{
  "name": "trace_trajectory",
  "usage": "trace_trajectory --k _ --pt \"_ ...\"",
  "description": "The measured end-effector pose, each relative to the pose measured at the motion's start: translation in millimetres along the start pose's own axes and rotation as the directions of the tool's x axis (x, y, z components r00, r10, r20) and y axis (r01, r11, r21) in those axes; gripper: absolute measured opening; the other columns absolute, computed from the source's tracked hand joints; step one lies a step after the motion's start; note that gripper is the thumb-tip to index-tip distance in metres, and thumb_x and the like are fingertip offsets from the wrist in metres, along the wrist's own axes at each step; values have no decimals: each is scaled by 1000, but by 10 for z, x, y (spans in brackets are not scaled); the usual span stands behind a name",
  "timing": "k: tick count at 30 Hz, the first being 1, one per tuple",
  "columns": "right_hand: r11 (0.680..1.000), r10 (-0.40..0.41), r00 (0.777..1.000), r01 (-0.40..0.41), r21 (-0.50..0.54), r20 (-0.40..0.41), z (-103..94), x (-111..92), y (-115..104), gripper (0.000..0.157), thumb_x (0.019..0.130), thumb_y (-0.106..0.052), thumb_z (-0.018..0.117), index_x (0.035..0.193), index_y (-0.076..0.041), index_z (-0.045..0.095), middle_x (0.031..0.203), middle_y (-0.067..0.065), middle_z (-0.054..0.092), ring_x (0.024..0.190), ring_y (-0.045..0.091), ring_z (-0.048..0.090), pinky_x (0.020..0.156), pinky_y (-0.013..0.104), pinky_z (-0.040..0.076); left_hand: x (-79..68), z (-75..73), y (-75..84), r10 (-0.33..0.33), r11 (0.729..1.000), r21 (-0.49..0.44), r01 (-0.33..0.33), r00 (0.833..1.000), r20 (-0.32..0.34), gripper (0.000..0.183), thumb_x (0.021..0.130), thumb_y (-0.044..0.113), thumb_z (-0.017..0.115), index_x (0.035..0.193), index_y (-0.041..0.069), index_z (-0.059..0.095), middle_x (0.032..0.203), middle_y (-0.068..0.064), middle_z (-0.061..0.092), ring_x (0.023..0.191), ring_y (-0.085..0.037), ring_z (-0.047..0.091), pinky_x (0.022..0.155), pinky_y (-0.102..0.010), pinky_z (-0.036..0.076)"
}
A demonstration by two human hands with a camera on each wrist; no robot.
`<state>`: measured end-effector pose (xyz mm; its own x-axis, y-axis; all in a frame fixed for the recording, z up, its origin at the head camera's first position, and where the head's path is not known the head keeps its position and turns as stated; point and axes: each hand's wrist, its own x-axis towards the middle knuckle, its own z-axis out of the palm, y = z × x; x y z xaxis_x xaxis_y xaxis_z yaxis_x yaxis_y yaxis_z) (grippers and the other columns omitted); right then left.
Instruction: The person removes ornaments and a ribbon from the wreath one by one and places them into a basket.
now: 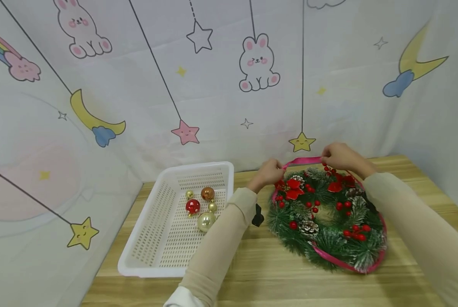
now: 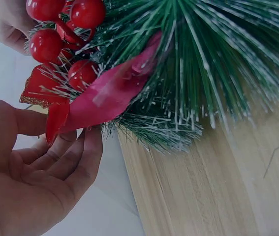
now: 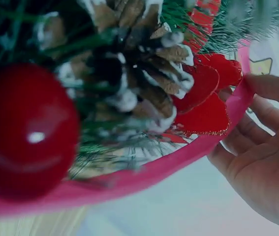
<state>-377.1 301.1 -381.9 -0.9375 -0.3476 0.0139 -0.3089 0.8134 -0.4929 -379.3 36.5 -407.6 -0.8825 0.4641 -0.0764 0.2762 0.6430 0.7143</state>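
Note:
A green wreath (image 1: 330,245) with red berries, red flowers and frosted pine cones lies on the table at the right in the head view. A pink ribbon (image 1: 305,160) runs around its outer edge, with a stretch drawn between the two hands at the far side. My left hand (image 1: 269,172) pinches the ribbon at the wreath's far left. Over at the far right of that stretch, my right hand (image 1: 340,157) pinches it between thumb and fingers. In the right wrist view a pine cone (image 3: 139,69) and a large red berry (image 3: 28,132) sit close to the camera.
Left of the wreath stands a white plastic basket (image 1: 136,256) holding several baubles, among them a red one (image 1: 192,207) and a large gold one (image 1: 206,221). A small black object (image 1: 257,216) lies between basket and wreath. A printed curtain (image 1: 221,102) hangs behind the wooden table (image 1: 275,277).

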Motion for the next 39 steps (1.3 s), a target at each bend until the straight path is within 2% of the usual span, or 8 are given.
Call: trace_trajectory --k 6,18,22,26,29,33,36,39 --pt "998 -35 999 34 -49 -14 -146 -72 -73 24 105 -12 56 103 7 71 82 15 71 63 19 50 62 35 43 -16 -28 62 -9 999 -31 9 1000 -29 58 110 16 48 53 16 40 52 4 51 47 -9 25 49 -26 27" --pt "993 -89 996 87 -79 -18 -745 -665 -441 19 107 -15 60 111 1 69 73 3 65 50 18 54 50 32 45 -121 -162 364 110 982 134 -134 978 175 40 107 29 62 71 15 51 57 6 40 51 -9 30 57 -24 35" --pt "993 -100 995 100 -58 2 -919 -875 -762 27 106 -17 64 129 -3 65 76 1 66 51 17 51 51 31 45 -194 -194 491 150 973 144 -180 969 199 21 105 32 66 99 12 65 87 1 69 75 -12 60 72 -24 49" --pt "993 -115 993 115 -1 39 -990 -1012 -1059 37 105 -21 67 139 -7 60 84 1 67 56 17 55 54 30 46 -323 -228 674 185 960 161 -231 948 258 40 101 41 70 132 15 66 137 -2 70 120 -16 69 97 -28 56" --pt "991 -136 989 135 26 55 -955 -1065 -1228 40 104 -22 67 141 -7 59 91 1 70 65 17 63 58 29 49 -449 -247 863 282 944 70 -322 900 331 42 101 41 70 138 20 65 139 2 69 120 -14 68 99 -28 55" --pt "986 -128 990 121 113 61 -831 -1151 -1270 45 105 -24 66 145 -6 54 102 5 72 66 22 65 62 31 54 -618 -277 1078 414 910 -148 -387 846 335 28 106 32 65 129 18 72 98 6 73 80 -12 63 80 -24 52" --pt "970 -103 992 83 227 77 -703 -1288 -1104 48 107 -28 63 146 -6 49 111 9 70 70 23 67 67 33 56 -717 -319 1144 445 887 -266 -378 854 269 22 108 22 61 121 10 74 90 3 71 76 -9 64 81 -20 55" --pt "954 -119 986 82 289 113 -526 -1466 -812 38 107 -28 63 137 -6 55 105 9 71 73 21 68 67 32 55 -777 -377 1136 438 873 -336 -355 872 216 18 108 15 58 111 5 72 106 -4 77 98 -8 74 87 -21 58"
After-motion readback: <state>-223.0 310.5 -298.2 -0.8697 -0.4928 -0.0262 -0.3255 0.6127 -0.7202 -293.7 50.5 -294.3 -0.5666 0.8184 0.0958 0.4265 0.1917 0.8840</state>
